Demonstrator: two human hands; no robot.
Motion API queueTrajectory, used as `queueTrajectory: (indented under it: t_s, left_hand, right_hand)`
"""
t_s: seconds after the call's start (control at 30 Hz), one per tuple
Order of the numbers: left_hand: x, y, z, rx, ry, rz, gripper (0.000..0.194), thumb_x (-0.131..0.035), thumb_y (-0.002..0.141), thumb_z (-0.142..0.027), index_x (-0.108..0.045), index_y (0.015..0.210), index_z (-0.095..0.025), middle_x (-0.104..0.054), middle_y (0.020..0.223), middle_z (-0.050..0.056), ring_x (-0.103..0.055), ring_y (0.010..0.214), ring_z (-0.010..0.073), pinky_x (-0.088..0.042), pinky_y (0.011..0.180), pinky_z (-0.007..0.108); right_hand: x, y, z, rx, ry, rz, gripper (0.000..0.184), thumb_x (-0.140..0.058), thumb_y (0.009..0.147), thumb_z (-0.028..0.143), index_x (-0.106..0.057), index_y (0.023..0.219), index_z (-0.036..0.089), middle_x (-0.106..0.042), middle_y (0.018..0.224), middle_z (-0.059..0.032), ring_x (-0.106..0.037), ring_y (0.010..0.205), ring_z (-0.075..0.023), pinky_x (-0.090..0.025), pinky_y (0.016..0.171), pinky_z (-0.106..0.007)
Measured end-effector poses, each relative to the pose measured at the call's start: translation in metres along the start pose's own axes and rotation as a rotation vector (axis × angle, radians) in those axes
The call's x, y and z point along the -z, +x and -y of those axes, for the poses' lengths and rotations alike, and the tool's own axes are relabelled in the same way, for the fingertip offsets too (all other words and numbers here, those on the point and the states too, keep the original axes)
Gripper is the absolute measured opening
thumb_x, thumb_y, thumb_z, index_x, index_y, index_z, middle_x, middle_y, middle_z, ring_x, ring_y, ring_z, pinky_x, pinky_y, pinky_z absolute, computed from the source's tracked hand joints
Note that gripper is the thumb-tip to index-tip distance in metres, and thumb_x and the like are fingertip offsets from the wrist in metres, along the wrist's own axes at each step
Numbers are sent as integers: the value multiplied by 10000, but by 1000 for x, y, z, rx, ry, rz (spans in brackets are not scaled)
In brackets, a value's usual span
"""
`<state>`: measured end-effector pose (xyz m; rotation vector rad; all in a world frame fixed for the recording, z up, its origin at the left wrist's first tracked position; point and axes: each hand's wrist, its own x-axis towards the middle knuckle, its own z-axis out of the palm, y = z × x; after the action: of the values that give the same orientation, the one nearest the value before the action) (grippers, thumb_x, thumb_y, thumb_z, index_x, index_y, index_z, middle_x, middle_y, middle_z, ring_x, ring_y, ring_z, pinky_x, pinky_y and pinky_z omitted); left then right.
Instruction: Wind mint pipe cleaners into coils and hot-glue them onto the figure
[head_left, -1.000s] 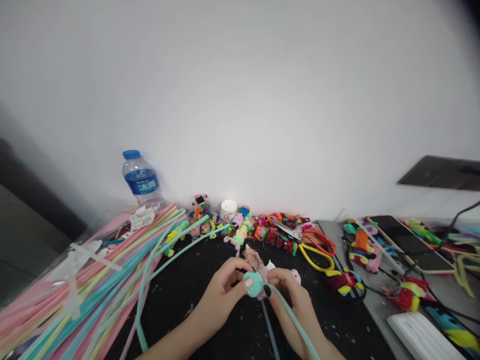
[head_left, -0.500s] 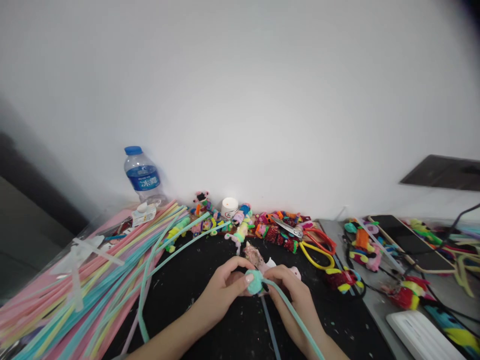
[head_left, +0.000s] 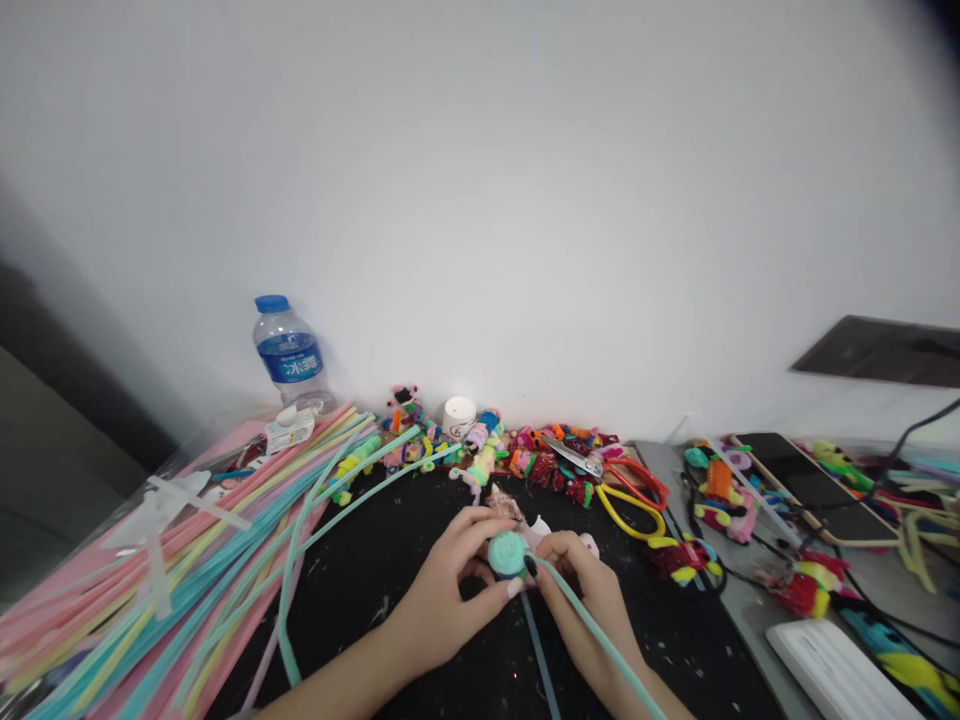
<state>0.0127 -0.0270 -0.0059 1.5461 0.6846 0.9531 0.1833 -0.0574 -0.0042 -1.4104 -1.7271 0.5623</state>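
Between my hands is a mint-green pipe cleaner coil (head_left: 508, 553), wound into a small round disc. My left hand (head_left: 448, 575) curls around its left side, fingers over the top and thumb at the lower edge. My right hand (head_left: 581, 590) pinches the mint pipe cleaner (head_left: 592, 628) where it leaves the coil; its loose length runs down over the wrist. Beyond the hands lies a pinkish-brown fuzzy piece (head_left: 504, 503), partly hidden. A grey-blue strip (head_left: 538, 650) extends toward me below the coil.
Pastel pipe cleaners (head_left: 217, 560) spread over the left. Small pipe-cleaner figures (head_left: 480, 462) line the wall, with a white cup (head_left: 458, 415) among them. Open scissors (head_left: 631, 500) lie right of centre. A water bottle (head_left: 291, 355) stands back left; a phone (head_left: 817, 490) lies at right.
My left thumb has slid from the coil's face down to its lower edge, so the disc shows more fully. My right hand keeps its pinch in nearly the same place.
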Motion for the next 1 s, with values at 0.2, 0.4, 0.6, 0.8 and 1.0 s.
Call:
queueTrajectory:
  t_s: [0.2,0.4,0.6,0.8,1.0]
  left_hand:
    - [-1,-2,-3,-55,105,-60,279,-562,764,-118,-536,1023,-217,-451,1120,82,-534,853,182,-462,698,270]
    - [2,1,3,-23,93,-94,192,-542,794,-156,-576,976,-208,-452,1109,79,-532,905,196,-463,733,283]
    - [6,7,7,22,-91,-190,148,-557,803,-232,-581,944,-196,-493,1053,53,-532,870,173,-445,724,272]
    - [7,10,0,229,-364,-169,228,-590,797,-294,-569,992,-177,-605,868,30,-532,738,134,-413,662,243]
    - [2,7,-5,257,-634,-107,186,-580,812,-223,-579,985,-156,-589,986,73,-549,832,162,-435,720,290]
  right_hand:
    - [-3,-2,-3,89,-52,-35,136,-505,832,251,-545,715,194,-557,578,18,-496,478,-119,-407,452,-195]
    - [-3,-4,-4,123,-60,25,106,-468,853,238,-548,797,196,-506,601,25,-464,484,-117,-385,449,-193]
    - [-2,-5,-3,103,-31,18,139,-433,856,160,-512,963,201,-496,640,26,-490,523,-130,-407,501,-208]
    - [-1,-6,-3,116,-39,-33,241,-413,858,128,-483,1075,205,-562,732,-9,-529,562,-143,-433,536,-230]
    - [2,-3,3,167,-49,13,363,-430,847,111,-466,1188,229,-579,932,-50,-571,729,-176,-474,679,-278]
